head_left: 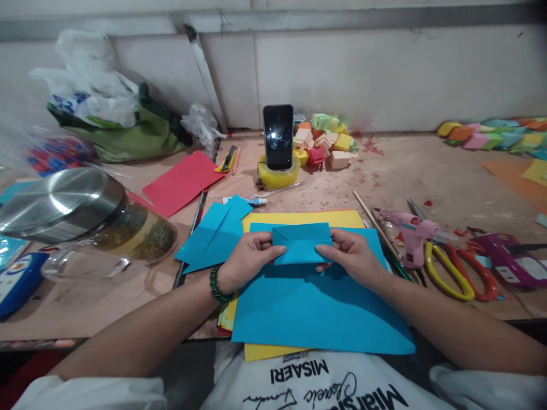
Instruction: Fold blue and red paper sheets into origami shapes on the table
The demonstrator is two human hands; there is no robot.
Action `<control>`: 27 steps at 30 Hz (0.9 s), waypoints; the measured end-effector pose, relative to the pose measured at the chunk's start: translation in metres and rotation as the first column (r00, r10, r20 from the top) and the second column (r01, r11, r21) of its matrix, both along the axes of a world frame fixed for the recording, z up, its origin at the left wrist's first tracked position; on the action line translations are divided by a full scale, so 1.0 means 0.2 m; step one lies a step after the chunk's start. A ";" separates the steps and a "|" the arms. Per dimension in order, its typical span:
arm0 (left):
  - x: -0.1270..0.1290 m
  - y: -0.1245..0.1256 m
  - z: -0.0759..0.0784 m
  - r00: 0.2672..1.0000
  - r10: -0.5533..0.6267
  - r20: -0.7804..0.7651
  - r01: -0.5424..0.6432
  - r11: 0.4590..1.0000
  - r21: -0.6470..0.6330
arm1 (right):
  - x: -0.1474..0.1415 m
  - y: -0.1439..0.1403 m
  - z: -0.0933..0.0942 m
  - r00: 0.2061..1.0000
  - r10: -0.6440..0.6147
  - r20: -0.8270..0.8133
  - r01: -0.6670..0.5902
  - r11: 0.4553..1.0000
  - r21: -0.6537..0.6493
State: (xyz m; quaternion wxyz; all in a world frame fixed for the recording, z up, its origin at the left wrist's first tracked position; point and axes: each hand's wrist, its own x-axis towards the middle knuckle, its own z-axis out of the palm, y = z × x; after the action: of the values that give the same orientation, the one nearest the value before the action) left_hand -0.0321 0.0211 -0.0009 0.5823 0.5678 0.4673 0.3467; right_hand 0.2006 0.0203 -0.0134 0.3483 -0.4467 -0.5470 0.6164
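My left hand (248,259) and my right hand (352,255) each pinch one end of a small folded blue paper piece (301,245), held just above a large blue sheet (316,307). That sheet lies on a stack of yellow paper (299,219) at the near table edge. A green bead bracelet (217,287) circles my left wrist. More folded blue paper (213,230) lies just left of my left hand.
A phone (278,136) stands upright in a yellow tape roll (278,176) behind the paper. Small folded paper boxes (325,142) sit beside it. A pink glue gun (412,236) and scissors (453,270) lie at right. A glass jar with steel lid (81,219) lies at left; red paper (182,182) behind.
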 end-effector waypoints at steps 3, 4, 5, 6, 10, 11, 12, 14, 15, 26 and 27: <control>0.00 0.00 0.00 1.000 -0.009 0.004 0.009 1.000 0.006 | 0.00 0.00 0.01 1.000 0.015 0.004 -0.015 1.000 -0.012; 0.00 0.00 0.00 1.000 -0.008 0.006 0.008 1.000 0.009 | 0.00 0.00 0.02 1.000 0.021 0.000 -0.021 1.000 -0.020; 0.00 0.00 0.00 1.000 -0.006 0.007 0.006 1.000 0.010 | 0.00 0.00 0.02 1.000 0.027 -0.007 -0.028 0.999 -0.029; 0.00 0.00 0.00 1.000 -0.005 0.008 0.005 1.000 0.010 | 0.00 0.00 0.03 0.999 0.033 -0.014 -0.034 0.999 -0.038; 0.00 0.00 0.02 1.000 -0.009 0.027 0.010 1.000 -0.009 | 0.00 0.00 0.03 0.998 0.053 -0.046 -0.056 0.996 -0.069; 0.00 0.00 0.02 0.999 -0.012 0.031 0.012 1.000 -0.012 | 0.00 0.00 0.03 0.997 0.053 -0.060 -0.057 0.995 -0.078; 0.01 0.00 0.02 0.999 -0.017 0.033 0.018 1.000 -0.012 | 0.00 0.00 0.03 0.996 0.050 -0.075 -0.057 0.995 -0.088; 0.01 0.00 0.03 0.999 -0.032 0.033 0.033 0.999 -0.007 | 0.00 0.00 0.02 0.995 0.045 -0.085 -0.054 0.993 -0.108; 0.01 0.00 0.03 0.999 -0.037 0.034 0.037 0.999 -0.006 | 0.01 0.00 0.02 0.996 0.043 -0.077 -0.051 0.992 -0.114; 0.01 -0.01 0.02 0.997 -0.027 0.072 0.047 0.954 -0.297 | -0.02 -0.03 0.03 0.997 -0.046 0.054 0.040 0.993 0.110; 0.01 -0.01 0.01 0.998 -0.018 0.060 0.034 0.957 -0.287 | -0.02 -0.04 0.02 0.997 -0.056 0.051 0.050 0.992 0.120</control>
State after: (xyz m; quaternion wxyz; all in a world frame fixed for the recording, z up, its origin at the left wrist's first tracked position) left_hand -0.0300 0.0190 0.0017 0.6763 0.4729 0.4886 0.2831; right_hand 0.1961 0.0131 -0.0087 0.3755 -0.4561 -0.5800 0.5609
